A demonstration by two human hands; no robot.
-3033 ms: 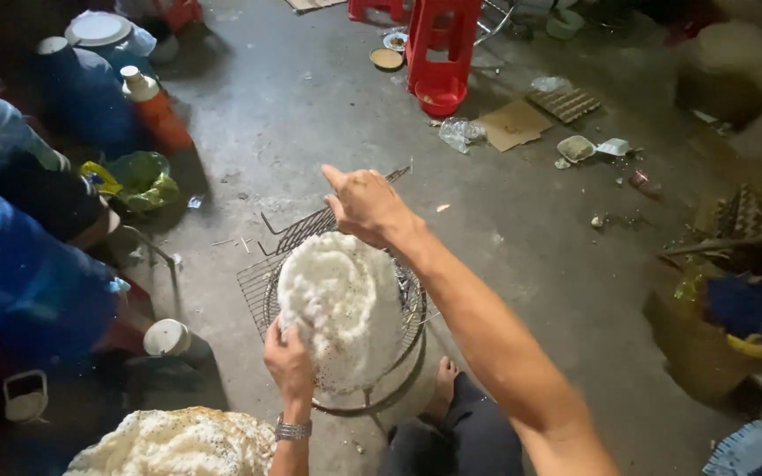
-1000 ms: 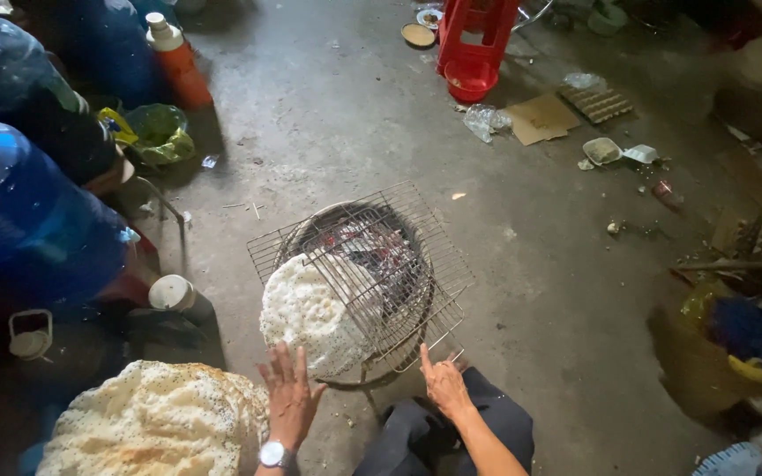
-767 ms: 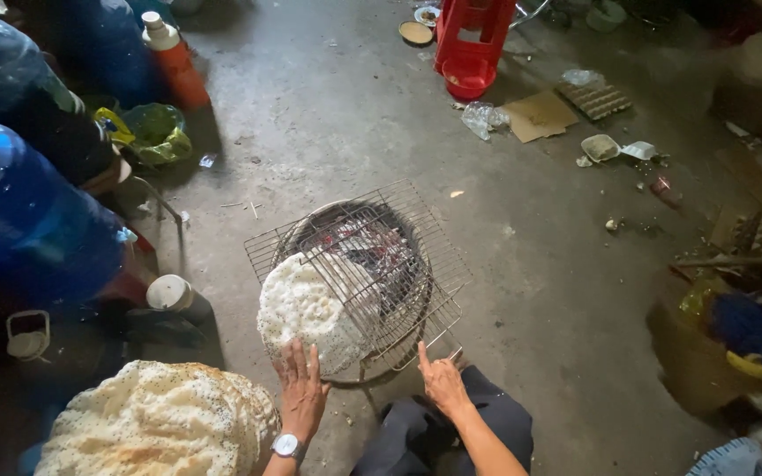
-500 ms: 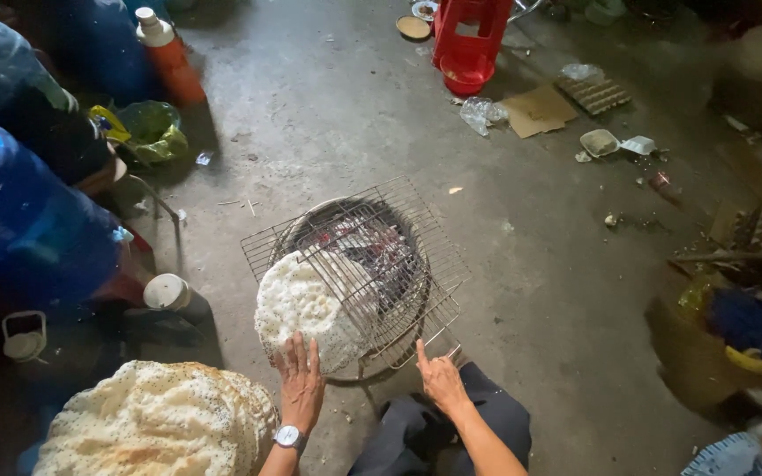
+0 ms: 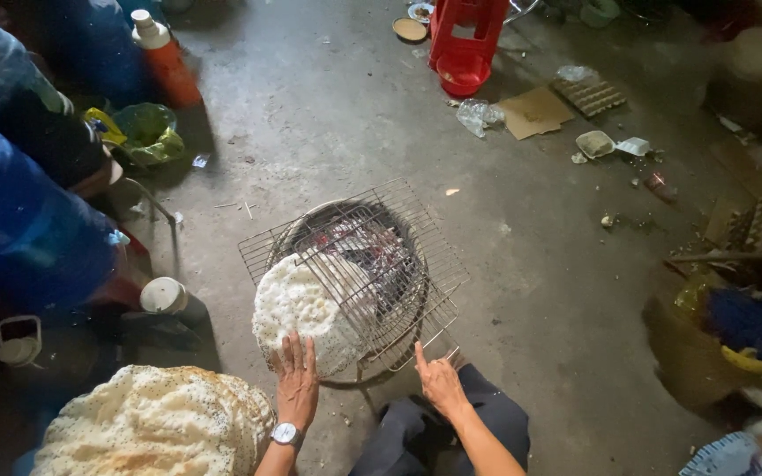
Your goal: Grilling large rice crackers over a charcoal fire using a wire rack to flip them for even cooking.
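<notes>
**Rice cracker on wire grill over charcoal brazier, both hands at near edge**

White puffed rice cracker (image 5: 302,308) lies flat on the near-left part of a square wire grill rack (image 5: 399,256), partly tucked under the wires, hanging a bit past the rack's left edge. Rack sits tilted-square on a round charcoal brazier (image 5: 359,264), grey ash and embers visible through the mesh.

Left hand (image 5: 296,381) open, fingers spread and flat, fingertips touching the near edge of the cracker; silver wristwatch (image 5: 286,434) on the wrist. Right hand (image 5: 438,381) open too, index finger pointing up, touching or just beside the rack's near corner; gripping nothing. Cannot tell if it really contacts the wire.

Dark trouser knee (image 5: 451,427) just under the right hand.

Lower left: stack of finished, browned speckled crackers (image 5: 156,423), near the left forearm. Left side: large blue water jugs (image 5: 24,229), white cup or lid (image 5: 163,295) just beside them, small white-capped container (image 5: 18,342) in shadow. Further up left: orange bottle with white cap (image 5: 165,57), green plastic bag (image 5: 145,130).

Top centre: red plastic stool (image 5: 465,40), small round dish (image 5: 409,29) beside it. Cardboard piece (image 5: 535,112), crumpled clear plastic (image 5: 480,115), scattered litter on the concrete floor (image 5: 310,97). Right edge: woven basket (image 5: 694,348) with blue and yellow stuff, blurred.
</notes>
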